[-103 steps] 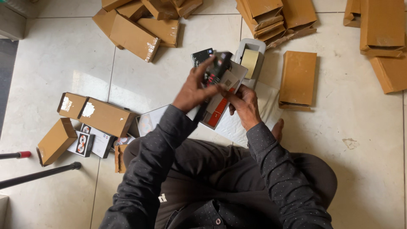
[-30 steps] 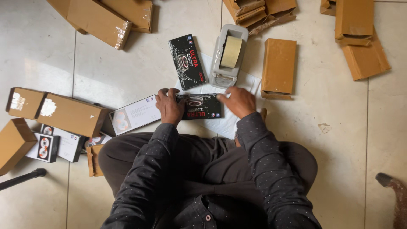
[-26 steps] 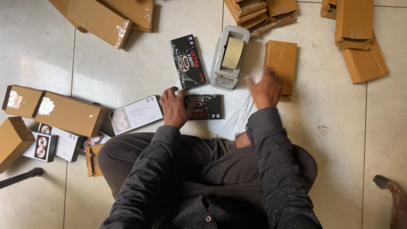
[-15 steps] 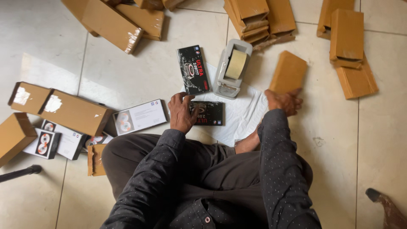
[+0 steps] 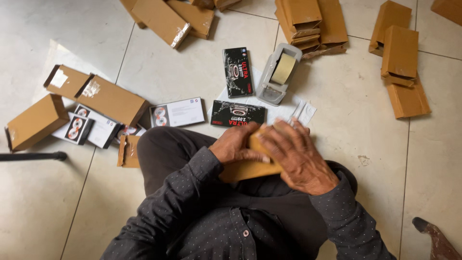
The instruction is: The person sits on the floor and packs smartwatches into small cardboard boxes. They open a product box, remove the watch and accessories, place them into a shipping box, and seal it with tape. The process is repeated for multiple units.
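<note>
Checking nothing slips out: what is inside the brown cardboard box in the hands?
Nothing inside shows. Left hand and right hand cover most of the brown cardboard box; only its plain outer face is visible.

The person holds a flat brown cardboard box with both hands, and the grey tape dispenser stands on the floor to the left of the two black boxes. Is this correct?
Not quite. In the head view the tape dispenser stands to the right of the upright black box, above and right of the lying one. Both hands, left and right, do hold the cardboard box.
</note>
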